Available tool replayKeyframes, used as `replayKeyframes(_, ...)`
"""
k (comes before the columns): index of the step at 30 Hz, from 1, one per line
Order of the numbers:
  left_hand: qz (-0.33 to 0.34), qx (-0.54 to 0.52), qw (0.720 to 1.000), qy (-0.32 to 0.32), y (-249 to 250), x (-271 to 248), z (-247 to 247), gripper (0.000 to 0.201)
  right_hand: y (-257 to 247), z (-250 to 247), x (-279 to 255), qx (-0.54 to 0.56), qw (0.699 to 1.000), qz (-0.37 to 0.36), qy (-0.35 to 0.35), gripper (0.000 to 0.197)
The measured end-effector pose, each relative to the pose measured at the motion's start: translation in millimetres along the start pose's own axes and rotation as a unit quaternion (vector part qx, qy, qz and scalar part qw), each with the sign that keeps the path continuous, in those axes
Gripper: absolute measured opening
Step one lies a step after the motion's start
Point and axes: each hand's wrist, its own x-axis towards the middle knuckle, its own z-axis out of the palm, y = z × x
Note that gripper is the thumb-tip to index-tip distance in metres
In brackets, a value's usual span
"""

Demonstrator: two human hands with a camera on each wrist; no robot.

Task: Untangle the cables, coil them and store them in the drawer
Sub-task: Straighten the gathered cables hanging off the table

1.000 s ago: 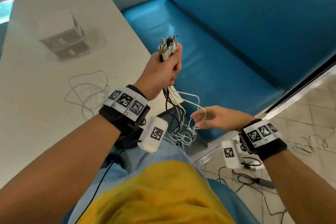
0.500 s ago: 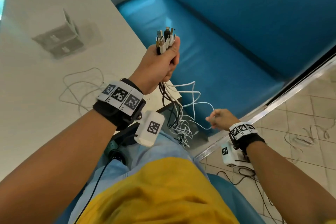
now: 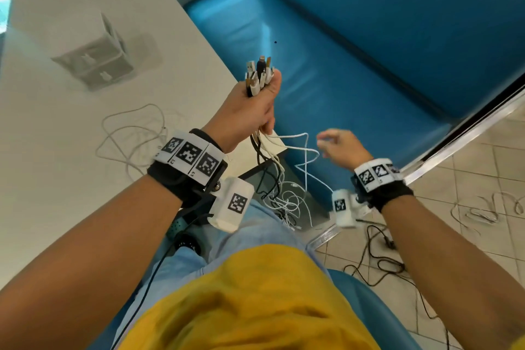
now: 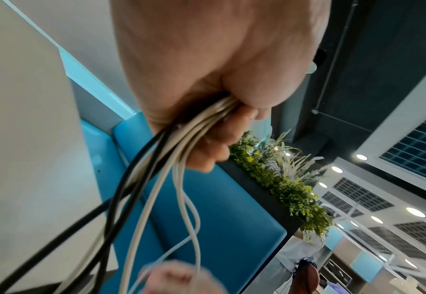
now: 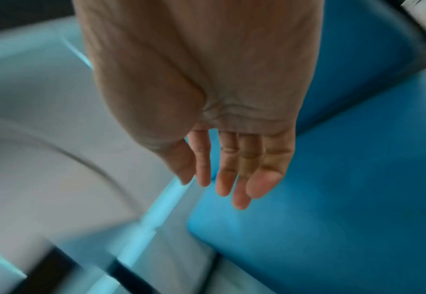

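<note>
I had my left hand [image 3: 250, 111] clenched around the cable bundle [image 3: 257, 77], plugs up, strands hanging toward six o'clock. My right hand [image 5: 222, 159], fingers loose and empty, hovered at three o'clock beside the dangling white cable [image 3: 305, 156].

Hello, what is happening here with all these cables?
A person is sorting a tangle of cables. The left hand grips a bundle of black and white cables just below their plugs; the rest hangs down in loops. The right hand is open and holds nothing. One loose white cable lies on the table, near the small drawer unit.
</note>
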Motion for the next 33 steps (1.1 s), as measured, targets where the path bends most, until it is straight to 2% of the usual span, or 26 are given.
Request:
replayKeyframes(1, -0.015, -0.012, 1.0, -0.005, -3, 0, 1, 0.049, -28, -6, -3, 0.061, 0.998, -0.025, 0.009, 0.009)
replayKeyframes(3, -0.048, -0.05, 0.998, -0.01, -6, 0, 4, 0.046, -90, -19, -17, 0.127, 0.987, -0.096, 0.007, 0.022)
replayKeyframes(5, -0.071, -0.071, 0.995, -0.004, -6, 0, 5, 0.045, -147, -28, -37, 0.149, 0.971, -0.188, -0.02, 0.029)
replayKeyframes(7, -0.072, -0.079, 0.994, -0.005, -6, 0, 3, 0.045, -185, -27, -51, 0.135, 0.951, -0.271, -0.06, 0.027)
replayKeyframes(10, -0.04, -0.04, 0.998, -0.007, -5, -1, -4, 0.03, -212, -16, -59, 0.002, 0.94, -0.326, -0.095, 0.04)
replayKeyframes(12, -0.041, 0.024, 0.999, -0.003, -6, -1, -7, 0.016, -219, -4, -58, -0.131, 0.922, -0.355, -0.076, 0.035)
replayKeyframes(14, -0.055, 0.031, 0.997, 0.032, -9, 0, -9, 0.019, -225, 8, -57, -0.214, 0.903, -0.369, -0.049, 0.03)
replayKeyframes(16, -0.058, 0.021, 0.996, 0.07, -10, 3, -10, 0.028, -229, 18, -57, -0.247, 0.901, -0.356, -0.037, 0.04)
replayKeyframes(19, -0.09, 0.033, 0.991, 0.089, -10, 6, -9, 0.034, -231, 24, -59, -0.254, 0.906, -0.337, -0.036, 0.051)
replayKeyframes(22, -0.066, -0.028, 0.993, 0.096, -9, 1, -15, 0.034, -232, 26, -60, -0.241, 0.905, -0.347, -0.043, 0.056)
replayKeyframes(24, -0.027, -0.03, 0.997, 0.067, -11, -7, -24, 0.045, -235, 27, -59, -0.235, 0.906, -0.348, -0.053, 0.058)
replayKeyframes(25, -0.014, -0.022, 0.998, 0.065, -11, -9, -27, 0.046, -237, 26, -58, -0.208, 0.913, -0.345, -0.066, 0.056)
replayKeyframes(27, -0.004, -0.036, 0.996, 0.085, -11, -7, -31, 0.035, -242, 26, -55, -0.072, 0.934, -0.334, -0.099, 0.04)
replayKeyframes(29, -0.008, -0.131, 0.983, 0.13, -8, -2, -35, 0.03, -246, 28, -52, 0.081, 0.944, -0.296, -0.121, 0.04)
replayKeyframes(31, -0.025, -0.241, 0.948, 0.207, -4, 2, -43, 0.033, -244, 39, -55, 0.168, 0.948, -0.207, -0.175, 0.043)
replayKeyframes(33, -0.043, -0.301, 0.91, 0.282, -3, 4, -55, 0.027, -241, 58, -58, 0.182, 0.944, -0.122, -0.248, 0.061)
